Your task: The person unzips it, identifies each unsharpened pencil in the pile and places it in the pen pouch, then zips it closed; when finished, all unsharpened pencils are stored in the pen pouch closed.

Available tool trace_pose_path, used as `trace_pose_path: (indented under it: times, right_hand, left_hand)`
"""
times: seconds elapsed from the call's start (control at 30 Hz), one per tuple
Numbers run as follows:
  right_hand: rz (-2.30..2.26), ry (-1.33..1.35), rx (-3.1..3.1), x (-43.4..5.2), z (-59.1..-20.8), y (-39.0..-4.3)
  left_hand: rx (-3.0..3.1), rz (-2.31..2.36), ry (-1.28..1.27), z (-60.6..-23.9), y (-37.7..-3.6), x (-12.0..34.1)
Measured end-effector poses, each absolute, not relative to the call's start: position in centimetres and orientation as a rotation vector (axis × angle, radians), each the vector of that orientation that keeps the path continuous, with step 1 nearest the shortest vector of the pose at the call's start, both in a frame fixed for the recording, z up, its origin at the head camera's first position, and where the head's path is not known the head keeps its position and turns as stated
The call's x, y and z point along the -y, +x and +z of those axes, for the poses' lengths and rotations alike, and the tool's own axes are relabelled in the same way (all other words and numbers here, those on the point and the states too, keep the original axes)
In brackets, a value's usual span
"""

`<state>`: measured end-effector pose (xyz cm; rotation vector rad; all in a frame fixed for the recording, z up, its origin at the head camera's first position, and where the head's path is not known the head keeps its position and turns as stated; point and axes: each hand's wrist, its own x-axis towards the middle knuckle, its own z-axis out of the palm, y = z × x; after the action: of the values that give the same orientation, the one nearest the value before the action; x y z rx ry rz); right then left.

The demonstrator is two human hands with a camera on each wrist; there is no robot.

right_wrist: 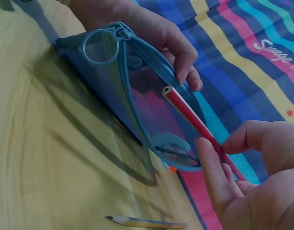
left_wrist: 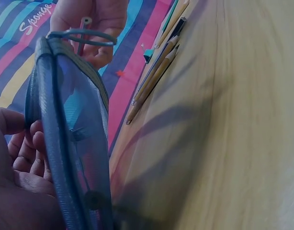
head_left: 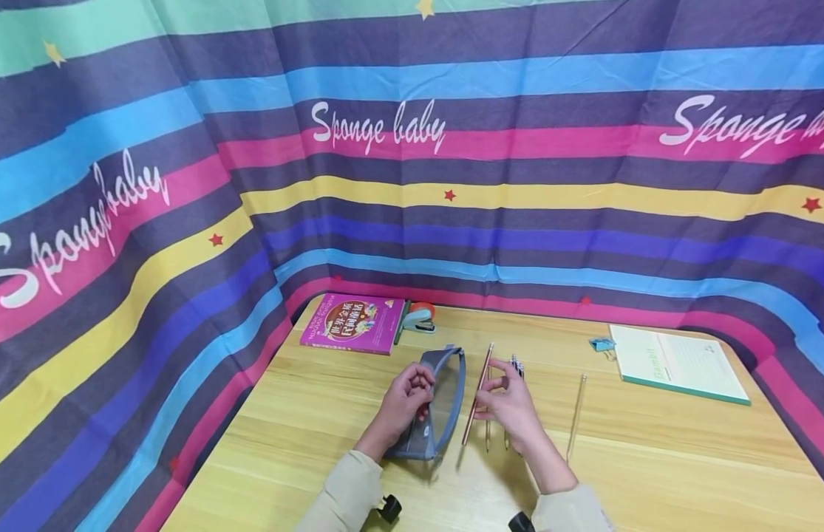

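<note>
Between the surface's (head_left: 272, 451) side edges, our left hand (head_left: 405, 403) grips an open pouch (head_left: 443, 406); our right hand (head_left: 511, 408) pinches a red pencil (head_left: 481, 379).

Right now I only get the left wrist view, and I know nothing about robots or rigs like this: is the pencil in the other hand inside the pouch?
Observer: No. The head view shows a gap between the pencil in the right hand's grip and the pouch.
Operator: Oh, neat! And what sits at the far left of the table? I can't see that side at all.
Observer: A purple book, lying flat, front cover up.
Operator: Is there anything next to it?
Observer: Yes, a pale blue stapler, just to the right of it.
</note>
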<state>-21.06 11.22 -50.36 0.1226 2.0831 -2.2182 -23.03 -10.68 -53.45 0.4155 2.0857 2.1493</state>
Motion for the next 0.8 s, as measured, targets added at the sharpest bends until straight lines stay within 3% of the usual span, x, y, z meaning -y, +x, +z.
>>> trace_pose_path:
  times: [0.8]
  right_hand:
    - [-2.186, 0.109, -2.042, -7.6, -52.0, -20.7]
  left_hand:
    - [-2.061, 2.117, 0.435, -54.0, -22.9, 9.7]
